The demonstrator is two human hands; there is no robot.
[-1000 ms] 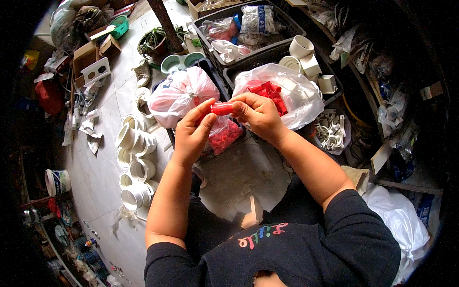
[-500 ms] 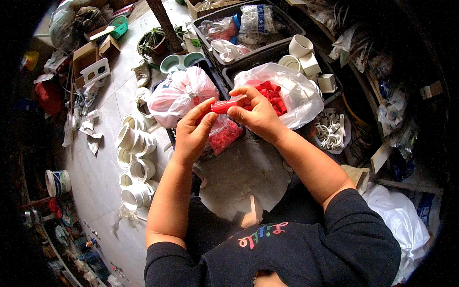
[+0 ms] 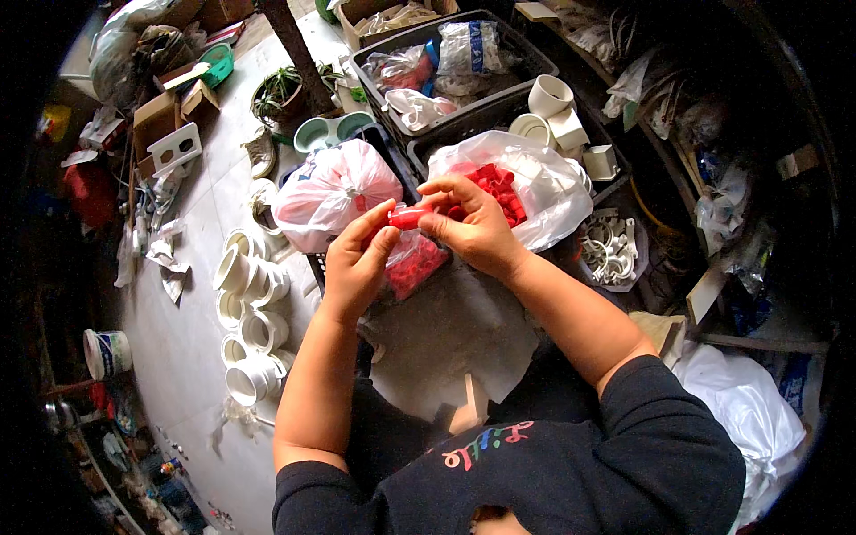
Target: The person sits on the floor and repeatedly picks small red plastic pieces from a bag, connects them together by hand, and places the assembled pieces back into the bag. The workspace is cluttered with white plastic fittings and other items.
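A short red plastic pipe fitting (image 3: 407, 218), shaped like a tube, is held level between my two hands in front of the bags. My left hand (image 3: 355, 267) pinches its left end with thumb and fingertips. On the other end, my right hand (image 3: 477, 230) closes thumb and fingers, hiding part of it. Just beyond the right hand lies an opened clear bag (image 3: 560, 192) with many small red fittings (image 3: 501, 189) in it. Behind the left hand sits a tied plastic bag (image 3: 334, 183). Below the hands is another bag of red pieces (image 3: 415, 264).
White pipe fittings (image 3: 254, 379) stand in a row on the floor at left. Dark crates (image 3: 392, 120) hold bags and white fittings (image 3: 550, 95) at the back. A tub of white clips (image 3: 611, 250) is at right. A potted plant (image 3: 276, 94) stands far left.
Both hands still grip the red fitting. My right thumb and fingers have shifted slightly along it. The whole view has moved a little.
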